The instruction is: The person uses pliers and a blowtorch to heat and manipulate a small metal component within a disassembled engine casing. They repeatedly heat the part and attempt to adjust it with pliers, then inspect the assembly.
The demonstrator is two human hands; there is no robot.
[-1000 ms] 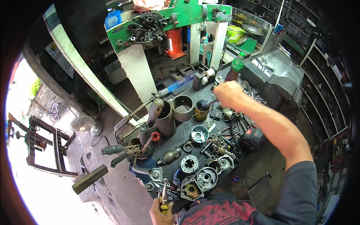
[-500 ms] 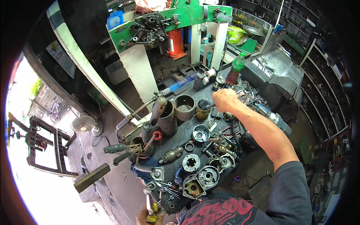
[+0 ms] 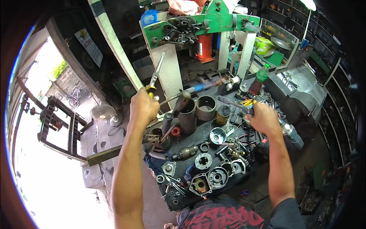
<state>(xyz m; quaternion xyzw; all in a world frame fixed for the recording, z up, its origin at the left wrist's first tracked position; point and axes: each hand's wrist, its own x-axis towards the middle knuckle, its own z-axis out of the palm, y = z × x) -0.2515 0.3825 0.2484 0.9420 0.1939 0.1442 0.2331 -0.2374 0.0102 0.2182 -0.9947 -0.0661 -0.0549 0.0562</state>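
Observation:
My left hand (image 3: 144,107) is raised left of the bench, closed around yellow-handled pliers (image 3: 155,76) with long metal jaws pointing up. My right hand (image 3: 264,119) is closed on a long dark brush-like tool (image 3: 233,104), its end reaching left above a small brown can (image 3: 222,115); its exact kind is hard to make out. Between my forearms lie a round metal cup (image 3: 217,136), a toothed gear shaft (image 3: 185,152), a pale slotted ring (image 3: 203,162) and an open metal housing (image 3: 217,178). Small bolts (image 3: 177,187) lie at the bench's near left.
Upright metal cylinders (image 3: 206,108) and a holder with hammers and handles (image 3: 162,142) stand on the bench's left. Behind is a green-and-white press frame (image 3: 167,32) with a red jack (image 3: 204,47). A dark-filled bottle (image 3: 259,79) stands at the far right, near tangled wires (image 3: 238,147).
My left hand has risen from the near edge with the pliers. My right hand has moved right and drawn the dark tool from the can. The view has shifted left.

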